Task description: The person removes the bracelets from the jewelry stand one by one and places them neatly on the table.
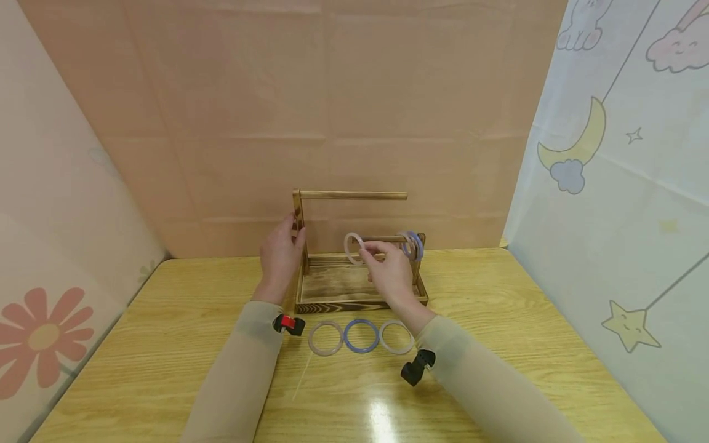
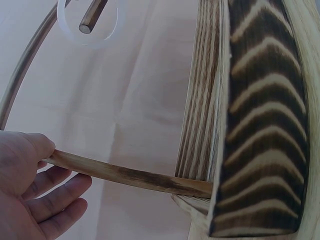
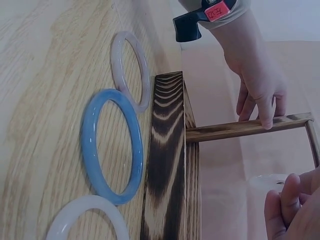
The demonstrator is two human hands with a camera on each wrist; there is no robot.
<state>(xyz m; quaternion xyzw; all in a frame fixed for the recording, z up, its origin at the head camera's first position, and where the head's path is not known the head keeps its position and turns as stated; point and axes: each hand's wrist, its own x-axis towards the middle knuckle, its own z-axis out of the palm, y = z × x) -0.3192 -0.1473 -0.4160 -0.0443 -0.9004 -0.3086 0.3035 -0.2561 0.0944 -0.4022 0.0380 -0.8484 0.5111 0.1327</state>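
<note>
A brown wooden bangle stand with a tray base and two horizontal rods rests on the table. My left hand holds its left upright post, thumb on one side and fingers on the other. My right hand pinches a whitish translucent bangle at the free end of the lower rod. In the left wrist view the rod's tip appears inside this ring; how far it passes through cannot be told. A blue bangle and a brownish bangle hang toward the lower rod's right end.
In front of the stand lie three bangles in a row: a pale pinkish one, a blue one and a white one. The bare upper rod juts rightward above the lower one. Behind stands a pinkish-brown cloth backdrop.
</note>
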